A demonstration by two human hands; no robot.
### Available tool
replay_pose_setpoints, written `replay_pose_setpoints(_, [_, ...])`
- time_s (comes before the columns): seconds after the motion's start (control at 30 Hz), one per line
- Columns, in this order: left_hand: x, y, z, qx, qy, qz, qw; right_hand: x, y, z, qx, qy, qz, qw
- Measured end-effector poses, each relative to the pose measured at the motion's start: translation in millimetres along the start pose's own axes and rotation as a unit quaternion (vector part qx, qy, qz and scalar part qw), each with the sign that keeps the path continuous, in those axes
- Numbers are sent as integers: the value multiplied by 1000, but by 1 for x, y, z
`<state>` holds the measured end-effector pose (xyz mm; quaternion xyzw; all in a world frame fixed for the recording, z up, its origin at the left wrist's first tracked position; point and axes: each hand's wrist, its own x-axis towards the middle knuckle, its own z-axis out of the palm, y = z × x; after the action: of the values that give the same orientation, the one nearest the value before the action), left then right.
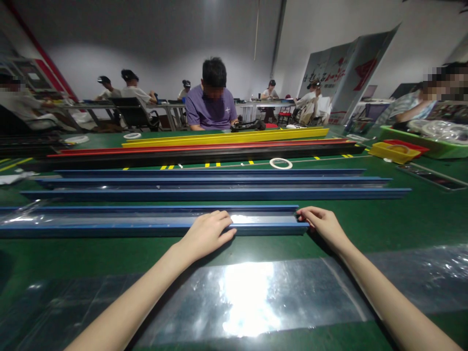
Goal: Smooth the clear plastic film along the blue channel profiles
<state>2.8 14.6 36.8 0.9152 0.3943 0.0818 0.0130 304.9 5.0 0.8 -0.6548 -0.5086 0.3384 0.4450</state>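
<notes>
A long blue channel (175, 228) with two raised walls lies crosswise in front of me, with clear film (252, 216) along its inside. My left hand (210, 231) grips the near wall, fingers over the top into the channel and thumb on the outer side. At the channel's right end is my right hand (321, 222), its thumb and fingers pinched together at the open end. A small dark spot shows by those fingertips; what they hold is too small to make out. Nearer to me, a wide strip of clear plastic film (190, 302) lies flat under my forearms.
More blue channels (219, 195) lie parallel just beyond. Behind them are black and red strips (204, 151) and a yellow strip (226, 137). A white ring (281, 164), a yellow tray (395, 152) and a green bin (431, 141) stand farther off. A person (212, 102) sits opposite.
</notes>
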Motion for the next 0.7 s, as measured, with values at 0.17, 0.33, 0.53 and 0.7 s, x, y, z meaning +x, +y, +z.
replay_pose_setpoints(0.17, [-1,-2,-2,-31,10,-14,999,0,2,-1,-2,-3,1,1000])
replay_pose_setpoints(0.33, [0,-4,-1,-68,18,-22,997,1,2,-2,-5,-3,-4,1000])
replay_pose_setpoints(0.53, [1,-4,0,-88,40,-35,995,2,4,-2,-7,-4,-11,1000])
replay_pose_setpoints(0.7, [1,-4,0,-91,52,-49,993,2,4,-2,-10,-4,-13,1000])
